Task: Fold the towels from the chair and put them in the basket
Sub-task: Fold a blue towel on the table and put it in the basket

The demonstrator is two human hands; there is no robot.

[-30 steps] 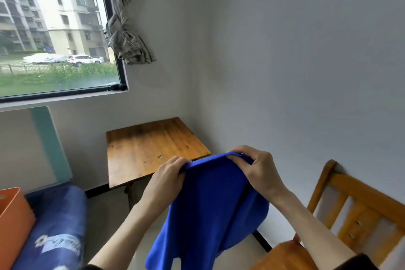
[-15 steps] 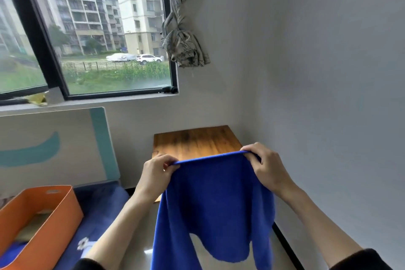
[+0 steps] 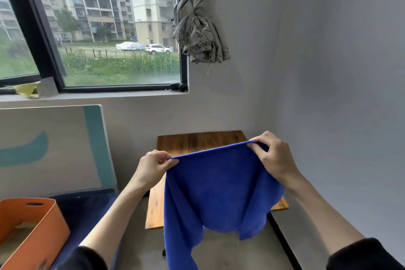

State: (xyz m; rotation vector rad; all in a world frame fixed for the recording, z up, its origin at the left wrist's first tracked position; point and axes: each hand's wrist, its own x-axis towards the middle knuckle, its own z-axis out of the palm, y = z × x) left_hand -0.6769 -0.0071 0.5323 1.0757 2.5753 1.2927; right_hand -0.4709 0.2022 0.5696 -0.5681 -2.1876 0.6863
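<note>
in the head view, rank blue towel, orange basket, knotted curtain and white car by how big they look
1. blue towel, closest to the camera
2. orange basket, cut off by the frame edge
3. knotted curtain
4. white car, small only because it is far away

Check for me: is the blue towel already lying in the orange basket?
No, the blue towel hangs in the air, pinched along its top edge by the left hand and right hand, well apart from the orange basket.
</note>
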